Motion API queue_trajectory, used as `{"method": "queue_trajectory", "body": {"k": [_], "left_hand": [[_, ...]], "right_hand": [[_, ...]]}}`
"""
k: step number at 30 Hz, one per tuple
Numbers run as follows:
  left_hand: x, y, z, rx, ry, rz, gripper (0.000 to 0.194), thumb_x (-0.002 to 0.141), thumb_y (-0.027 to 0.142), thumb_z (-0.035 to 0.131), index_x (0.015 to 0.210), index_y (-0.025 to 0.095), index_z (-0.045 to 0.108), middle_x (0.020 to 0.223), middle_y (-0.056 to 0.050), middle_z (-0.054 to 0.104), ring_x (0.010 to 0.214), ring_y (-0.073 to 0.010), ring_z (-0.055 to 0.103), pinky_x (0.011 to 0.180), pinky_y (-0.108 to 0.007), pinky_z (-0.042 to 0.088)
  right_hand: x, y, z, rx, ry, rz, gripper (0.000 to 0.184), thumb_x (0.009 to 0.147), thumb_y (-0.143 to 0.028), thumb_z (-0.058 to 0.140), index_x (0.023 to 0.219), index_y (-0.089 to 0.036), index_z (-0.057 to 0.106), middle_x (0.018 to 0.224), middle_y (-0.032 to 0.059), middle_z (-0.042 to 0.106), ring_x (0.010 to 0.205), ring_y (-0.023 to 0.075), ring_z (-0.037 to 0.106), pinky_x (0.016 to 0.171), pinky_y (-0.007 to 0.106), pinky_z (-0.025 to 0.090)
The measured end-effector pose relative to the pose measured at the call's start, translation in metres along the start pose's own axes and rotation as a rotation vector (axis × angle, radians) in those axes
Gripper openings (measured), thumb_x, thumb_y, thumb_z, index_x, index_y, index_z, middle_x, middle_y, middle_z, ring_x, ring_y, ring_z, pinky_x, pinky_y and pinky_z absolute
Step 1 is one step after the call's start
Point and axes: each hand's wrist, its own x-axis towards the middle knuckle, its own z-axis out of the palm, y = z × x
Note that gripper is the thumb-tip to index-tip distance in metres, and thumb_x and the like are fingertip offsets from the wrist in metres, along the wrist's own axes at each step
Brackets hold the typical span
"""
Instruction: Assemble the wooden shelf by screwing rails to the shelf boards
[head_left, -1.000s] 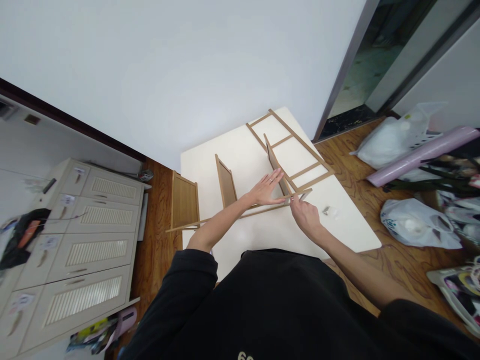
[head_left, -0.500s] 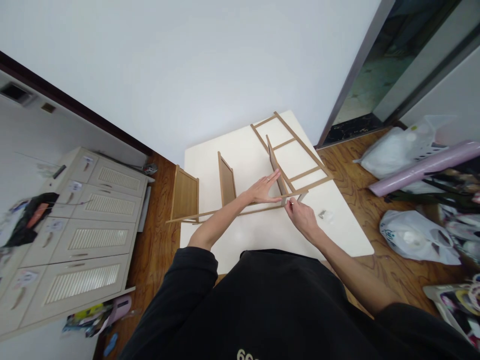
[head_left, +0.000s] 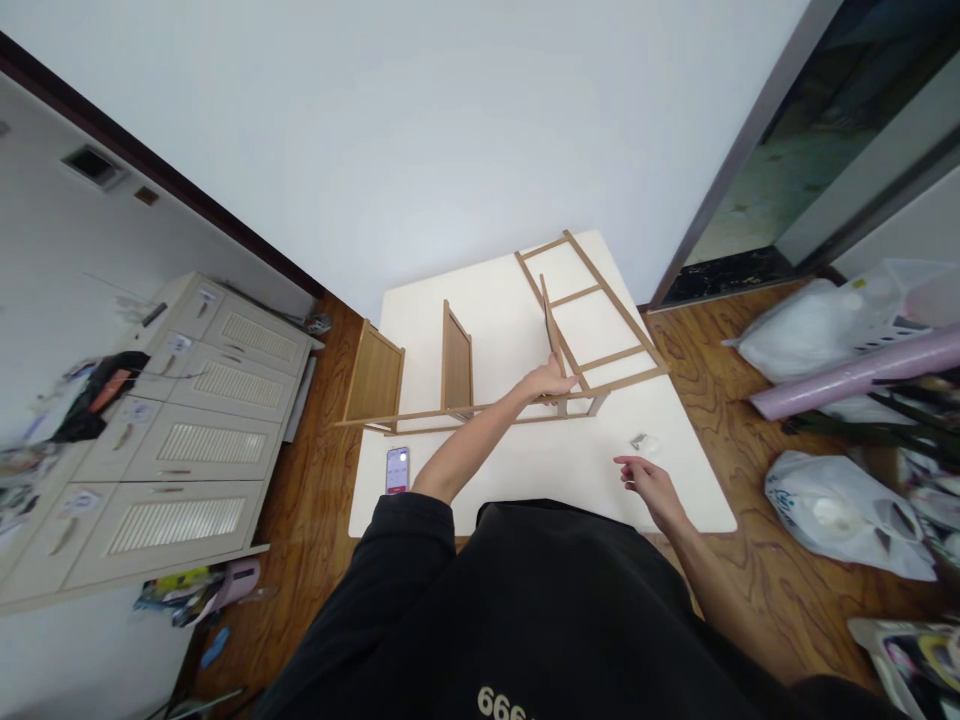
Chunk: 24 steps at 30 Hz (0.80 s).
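A light wooden shelf frame lies on its side, with a long ladder-like side frame [head_left: 420, 418] along the near edge and several panels standing up from it. My left hand [head_left: 550, 380] is closed round the near end of the rightmost shelf panel [head_left: 551, 318], where it meets the side frame. Its fingertips are partly hidden. Over the white table, my right hand [head_left: 646, 480] is apart from the frame, index finger stretched out and the others loosely bent; I see nothing in it. Just beyond it lies a small clear bag of metal hardware [head_left: 643, 443].
A second ladder-like side frame [head_left: 615, 300] lies flat at the table's far right. A phone [head_left: 397, 470] lies on the white table [head_left: 495, 470] near its left edge. The wall borders the back. Plastic bags [head_left: 840, 510] and a purple roll [head_left: 855, 375] crowd the floor at right.
My right hand has left the joint at the panel's end and moved right and nearer to me. My left hand has gone from spread against the panel to gripping its near end.
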Motion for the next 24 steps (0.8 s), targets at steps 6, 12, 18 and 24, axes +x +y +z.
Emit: {"method": "queue_trajectory", "body": {"k": [6,12,18,24], "left_hand": [[-0.001,0.006,0.022,0.023,0.152,-0.030,0.069,0.087,0.053,0.048,0.138,0.007,0.042,0.131,-0.027,0.061,0.117,-0.0364,0.064,0.101,-0.050,0.047],[-0.052,-0.040,0.004,-0.144,0.516,0.049,0.059,0.095,0.062,0.037,0.135,0.021,0.050,0.139,-0.012,0.060,0.125,-0.0266,0.059,0.107,-0.043,0.046],[-0.139,-0.182,-0.052,-0.416,1.427,-0.604,0.065,0.086,0.049,0.065,0.136,0.014,0.043,0.148,-0.019,0.044,0.145,-0.0303,0.034,0.122,-0.047,0.025],[-0.151,-0.246,-0.052,-0.743,1.447,-0.898,0.106,0.077,0.054,0.075,0.148,0.003,0.015,0.150,-0.033,0.033,0.146,-0.0322,0.034,0.113,-0.041,0.041]], "right_hand": [[0.025,-0.006,-0.039,0.156,-0.053,0.063,0.026,0.067,-0.024,0.057,0.085,-0.018,0.073,0.066,0.0020,0.062,0.058,0.0137,0.060,0.051,0.025,0.050],[0.062,-0.058,-0.042,0.033,-0.056,-0.070,0.020,0.075,-0.018,0.049,0.079,-0.017,0.068,0.069,0.0042,0.066,0.061,0.0130,0.062,0.057,0.024,0.051],[0.091,-0.133,-0.011,-0.117,-0.194,-0.212,0.019,0.088,-0.023,0.052,0.092,-0.016,0.069,0.094,0.0115,0.076,0.085,0.0173,0.071,0.064,0.023,0.054],[0.118,-0.195,0.070,-0.359,-0.332,-0.199,0.033,0.089,-0.046,0.063,0.098,-0.014,0.068,0.119,0.0171,0.071,0.103,0.0248,0.070,0.063,0.025,0.060]]}}
